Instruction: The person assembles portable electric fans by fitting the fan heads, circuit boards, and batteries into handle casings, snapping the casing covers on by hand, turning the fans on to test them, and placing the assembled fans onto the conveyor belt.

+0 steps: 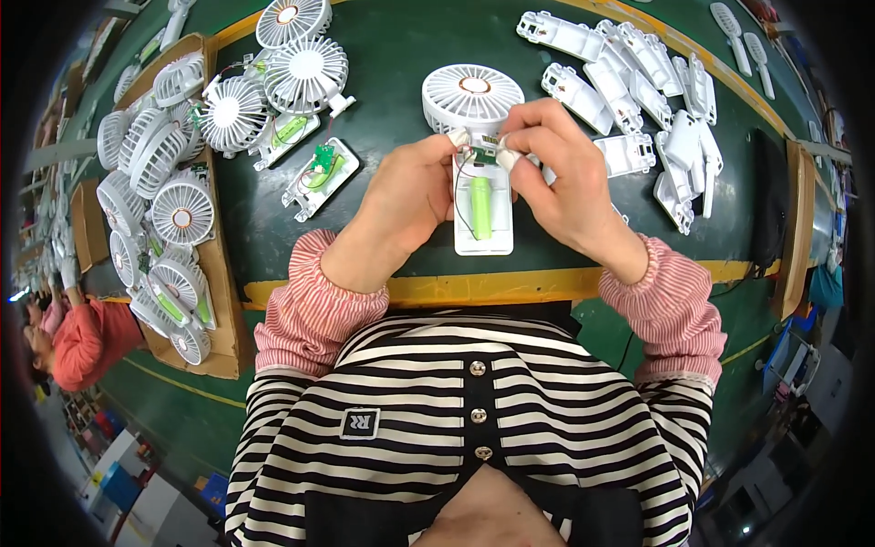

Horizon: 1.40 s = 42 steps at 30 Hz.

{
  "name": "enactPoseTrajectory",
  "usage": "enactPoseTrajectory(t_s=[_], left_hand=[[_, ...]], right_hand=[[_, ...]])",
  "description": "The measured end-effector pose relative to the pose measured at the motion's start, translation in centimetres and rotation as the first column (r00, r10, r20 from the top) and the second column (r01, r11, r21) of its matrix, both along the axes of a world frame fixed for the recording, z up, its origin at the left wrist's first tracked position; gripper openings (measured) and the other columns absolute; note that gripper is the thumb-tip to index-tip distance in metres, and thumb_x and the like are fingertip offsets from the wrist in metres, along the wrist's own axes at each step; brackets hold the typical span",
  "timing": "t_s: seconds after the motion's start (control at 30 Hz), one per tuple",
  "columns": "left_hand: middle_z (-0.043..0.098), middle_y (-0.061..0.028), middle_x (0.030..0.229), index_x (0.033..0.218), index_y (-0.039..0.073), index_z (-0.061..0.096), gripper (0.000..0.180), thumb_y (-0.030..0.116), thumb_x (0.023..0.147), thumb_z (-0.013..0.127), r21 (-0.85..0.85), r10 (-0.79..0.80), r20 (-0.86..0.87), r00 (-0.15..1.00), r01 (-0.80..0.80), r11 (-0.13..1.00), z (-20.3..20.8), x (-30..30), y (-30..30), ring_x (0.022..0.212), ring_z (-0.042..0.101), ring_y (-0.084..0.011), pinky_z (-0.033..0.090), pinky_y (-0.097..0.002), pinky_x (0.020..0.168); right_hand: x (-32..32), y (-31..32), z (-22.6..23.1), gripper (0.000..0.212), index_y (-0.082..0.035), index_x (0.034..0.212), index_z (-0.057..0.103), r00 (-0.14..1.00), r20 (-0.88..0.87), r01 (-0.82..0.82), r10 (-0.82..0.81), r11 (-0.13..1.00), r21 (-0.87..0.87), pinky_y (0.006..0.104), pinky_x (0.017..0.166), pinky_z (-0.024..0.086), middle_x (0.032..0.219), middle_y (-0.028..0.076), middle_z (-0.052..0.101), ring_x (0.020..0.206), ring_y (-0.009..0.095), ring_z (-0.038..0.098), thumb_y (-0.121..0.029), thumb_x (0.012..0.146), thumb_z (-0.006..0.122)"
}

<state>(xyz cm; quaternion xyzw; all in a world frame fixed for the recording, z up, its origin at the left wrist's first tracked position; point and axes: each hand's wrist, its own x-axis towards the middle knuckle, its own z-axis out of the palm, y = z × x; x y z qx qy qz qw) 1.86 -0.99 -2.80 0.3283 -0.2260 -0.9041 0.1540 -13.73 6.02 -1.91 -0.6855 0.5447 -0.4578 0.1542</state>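
Note:
A white handheld fan (474,94) lies in front of me with its round grille pointing away and its handle opened up. Inside the handle sits a light green battery (481,208) with thin dark wires running beside it. My left hand (399,199) grips the left edge of the handle, thumb near the neck. With its covered fingertips, my right hand (572,173) pinches a small green circuit board (484,155) at the top of the handle. The fingers partly hide the board, so its exact seating cannot be made out.
Several fans (235,114) with exposed boards and batteries lie at the left. A cardboard box (223,310) beside them holds more fans. White handle shells (606,91) are heaped at the far right. At the far left, another person (96,342) sits in a red top.

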Motion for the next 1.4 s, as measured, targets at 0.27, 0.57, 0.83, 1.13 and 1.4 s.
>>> enactPoseTrajectory(t_s=[0.27,0.57,0.83,1.13,1.4], left_hand=[[0.057,-0.0131,0.105,0.114,-0.003,0.043,0.036,0.020,0.089,0.033,0.038,-0.053,-0.119,0.992,0.057,0.998,0.2,0.2,-0.1,0.093,0.059,-0.0256,0.048,-0.0383,0.082],[0.057,-0.0141,0.105,0.114,-0.005,0.043,0.037,0.021,0.088,0.034,0.020,-0.021,-0.021,1.000,0.021,1.000,-0.4,0.3,0.1,0.091,0.059,-0.0253,0.048,-0.0382,0.081],[0.058,-0.0113,0.101,0.112,-0.003,0.046,0.034,0.020,0.088,0.038,0.042,-0.013,-0.013,1.000,0.014,0.999,-0.6,0.4,0.1,0.089,0.059,-0.0207,0.049,-0.0359,0.080],[0.060,-0.0088,0.092,0.102,-0.002,0.051,0.028,0.019,0.088,0.040,0.085,-0.015,-0.062,0.998,0.020,0.996,-1.1,0.6,0.0,0.080,0.061,-0.0156,0.051,-0.0302,0.072],[0.059,-0.0080,0.094,0.103,-0.001,0.051,0.029,0.021,0.088,0.040,0.078,0.006,-0.041,0.999,-0.003,0.997,-1.1,0.6,0.5,0.083,0.060,-0.0150,0.051,-0.0305,0.074]], right_hand=[[-0.3,0.3,0.6,0.009,0.004,0.080,0.053,0.998,0.046,-0.042,0.037,0.993,0.114,0.0261,0.061,0.046,0.089,0.012,0.053,0.075,0.019,0.054,0.007,0.071,0.053],[0.1,0.2,0.8,0.012,0.005,0.081,0.053,0.996,0.061,-0.076,0.069,0.988,0.135,0.0265,0.061,0.045,0.089,0.012,0.051,0.075,0.020,0.053,0.008,0.070,0.052],[0.0,0.2,0.9,0.016,0.005,0.083,0.052,0.995,-0.008,-0.097,0.099,0.984,0.151,0.0279,0.061,0.045,0.090,0.012,0.050,0.074,0.022,0.053,0.012,0.069,0.051],[0.0,-0.3,1.2,0.017,0.005,0.078,0.051,0.955,-0.243,-0.168,0.170,0.985,0.032,0.0324,0.063,0.046,0.090,0.012,0.049,0.081,0.027,0.052,0.010,0.062,0.054],[0.1,-0.1,1.4,0.015,0.005,0.075,0.050,0.882,-0.430,-0.194,0.194,0.980,0.044,0.0308,0.062,0.046,0.091,0.011,0.046,0.081,0.025,0.049,0.004,0.061,0.054]])
